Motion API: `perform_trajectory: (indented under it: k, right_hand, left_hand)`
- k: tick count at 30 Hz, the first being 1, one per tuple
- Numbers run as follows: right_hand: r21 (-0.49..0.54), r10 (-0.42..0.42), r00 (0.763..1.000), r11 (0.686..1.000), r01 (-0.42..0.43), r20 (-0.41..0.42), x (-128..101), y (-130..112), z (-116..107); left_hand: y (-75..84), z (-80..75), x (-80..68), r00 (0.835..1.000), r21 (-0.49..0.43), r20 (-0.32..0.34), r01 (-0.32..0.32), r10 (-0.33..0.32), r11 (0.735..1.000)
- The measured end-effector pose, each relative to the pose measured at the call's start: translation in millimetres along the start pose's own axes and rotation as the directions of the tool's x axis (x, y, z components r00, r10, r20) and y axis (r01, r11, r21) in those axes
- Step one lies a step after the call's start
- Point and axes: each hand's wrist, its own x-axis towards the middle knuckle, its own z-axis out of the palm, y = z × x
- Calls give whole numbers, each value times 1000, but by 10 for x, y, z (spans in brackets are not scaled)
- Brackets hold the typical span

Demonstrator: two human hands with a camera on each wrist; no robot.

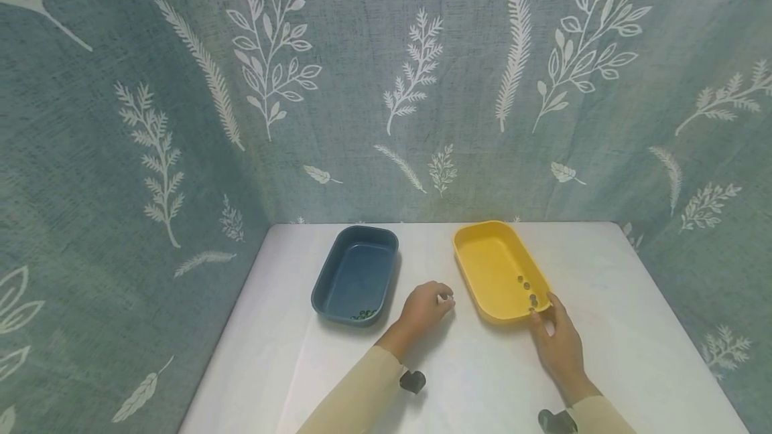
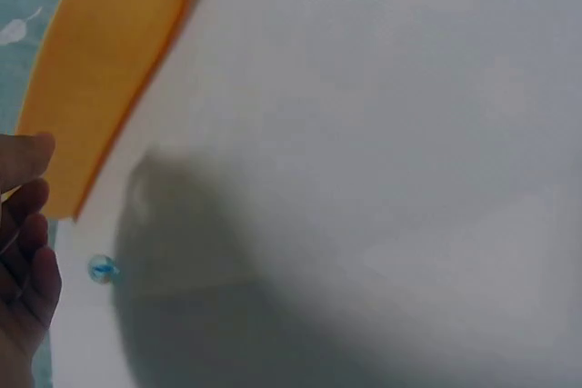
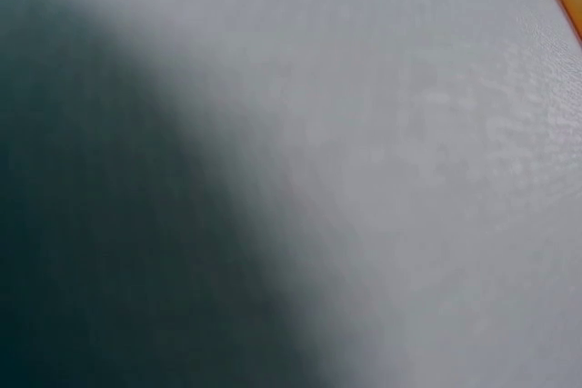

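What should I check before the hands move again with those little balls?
1. Is the small marble free to pick up? Ok: it lies on the white table, just off the left hand, not gripped.
2. Is the left hand empty? Ok: its fingers are loosely curled, and nothing shows in them.
3. Is the yellow tray steadied? Ok: the right hand reaches its near end.
4. Does the blue tray have room? Ok: only some green beads sit at its near end.
5. Do the beads in the yellow tray match the marble? Cannot tell: they are too small.
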Motion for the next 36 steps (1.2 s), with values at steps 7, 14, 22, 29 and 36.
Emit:
perform_trajectory:
  k: [7,14,22,29,36]
  right_hand:
    - [14,-25,1000,1000,25,-6,-10,15,-13]
    - [16,-32,999,999,32,-4,-22,3,-18]
    - [7,-35,999,999,35,-12,-10,16,-30]
    - [12,-13,1000,1000,13,1,-3,0,-18]
    - [3,7,1000,1000,-7,8,-8,-17,-2]
  left_hand:
    - [128,-47,107,999,46,0,-37,37,998]
    - [241,-98,211,999,81,2,-44,44,996]
    - [293,-68,322,996,115,-12,-91,93,989]
    - [340,-61,382,996,92,0,-84,84,992]
    - [373,-96,428,997,85,21,-75,74,994]
